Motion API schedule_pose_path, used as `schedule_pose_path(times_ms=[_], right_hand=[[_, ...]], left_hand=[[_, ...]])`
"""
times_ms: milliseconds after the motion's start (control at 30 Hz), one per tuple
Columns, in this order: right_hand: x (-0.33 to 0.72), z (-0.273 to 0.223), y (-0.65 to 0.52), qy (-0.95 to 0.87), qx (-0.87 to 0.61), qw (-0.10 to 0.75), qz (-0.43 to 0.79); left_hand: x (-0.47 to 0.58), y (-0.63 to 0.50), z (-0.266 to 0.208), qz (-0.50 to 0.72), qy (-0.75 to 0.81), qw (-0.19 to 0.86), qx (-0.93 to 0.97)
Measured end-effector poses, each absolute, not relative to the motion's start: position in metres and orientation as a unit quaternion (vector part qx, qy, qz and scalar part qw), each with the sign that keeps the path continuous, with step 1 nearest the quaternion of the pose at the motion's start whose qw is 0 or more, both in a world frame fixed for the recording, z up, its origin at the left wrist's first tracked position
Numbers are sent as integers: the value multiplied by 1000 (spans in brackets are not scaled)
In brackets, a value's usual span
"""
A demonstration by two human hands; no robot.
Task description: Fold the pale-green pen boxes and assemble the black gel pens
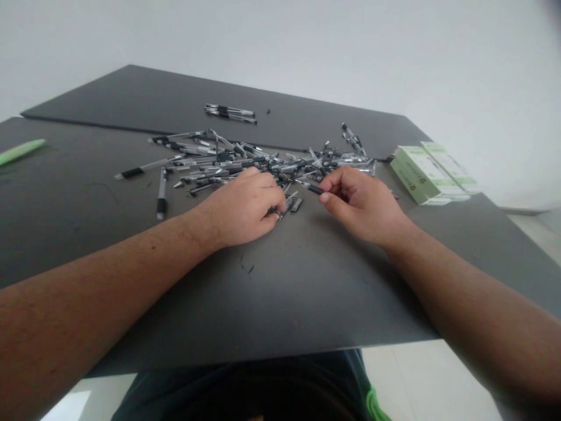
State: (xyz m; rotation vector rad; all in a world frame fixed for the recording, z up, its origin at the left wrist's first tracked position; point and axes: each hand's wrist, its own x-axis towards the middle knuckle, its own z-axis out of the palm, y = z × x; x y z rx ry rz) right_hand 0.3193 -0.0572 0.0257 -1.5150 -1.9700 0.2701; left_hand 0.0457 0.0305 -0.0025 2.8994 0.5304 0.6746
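My right hand (366, 202) pinches a pen (314, 188) by its black grip, between thumb and fingers. The pen's tip end points left toward the pile. At the front edge of the pile of pens (210, 169), my left hand (249, 207) is closed with its fingers curled down. A small dark piece shows by its fingertips, too hidden to name. Just right of those fingers lie several pen caps (297, 204) with clips. The pens in the heap are clear-barrelled with black grips, lying in many directions, and my hands hide part of them.
Two white-and-green boxes (418, 181) stand at the right. Several pens (230, 113) lie together on the rear table. A light green object (21, 151) is at the far left. One loose pen (162, 194) points toward me. The grey table's front edge (263, 355) is close to my lap.
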Motion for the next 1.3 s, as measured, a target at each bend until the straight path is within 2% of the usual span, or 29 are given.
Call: schedule_pose_path(times_ms=[367,733,867,1100,1300], right_hand=[[317,28,-57,-750,-571,313,117],[319,23,-56,-762,-555,315,110],[319,24,-56,-766,-554,310,104],[322,23,-54,-769,-550,310,97],[324,22,-53,-780,-543,301,83]], left_hand=[[48,27,-4,200,166,32,965],[49,23,-2,203,150,47,966],[50,23,1,243,165,78,953],[50,17,10,310,318,187,876],[50,11,13,340,335,187,858]])
